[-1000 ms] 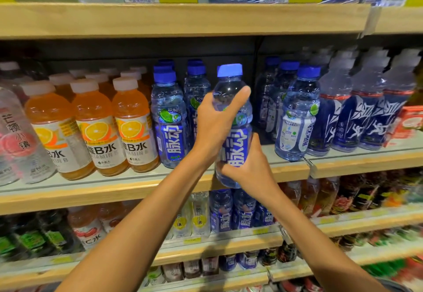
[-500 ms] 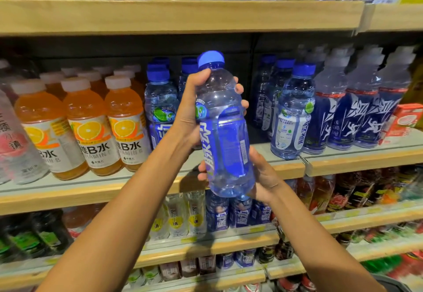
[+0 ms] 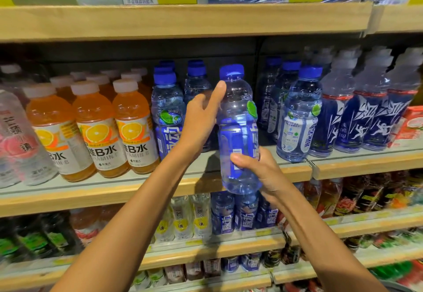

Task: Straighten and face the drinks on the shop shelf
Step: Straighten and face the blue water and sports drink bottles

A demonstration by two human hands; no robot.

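A clear bottle with a blue cap and blue label [image 3: 238, 129] is held upright in front of the middle shelf [image 3: 114, 191], its base just off the shelf's front edge. My left hand [image 3: 201, 119] grips its upper left side, thumb up near the shoulder. My right hand [image 3: 256, 170] holds its lower part from the right. The label's front faces partly right. Matching blue-capped bottles [image 3: 167, 115] stand on the shelf to the left, and another [image 3: 297, 117] to the right.
Orange vitamin drinks with white caps [image 3: 96, 129] fill the shelf's left side. White-capped bottles with dark blue labels [image 3: 366, 113] stand at the right. An upper shelf [image 3: 183, 19] with yellow price tags hangs above. Lower shelves hold more bottles.
The bottle was lifted off the shelf, turned in both hands, and has come back lower and more upright near the shelf front. The label faces further right than a second ago.
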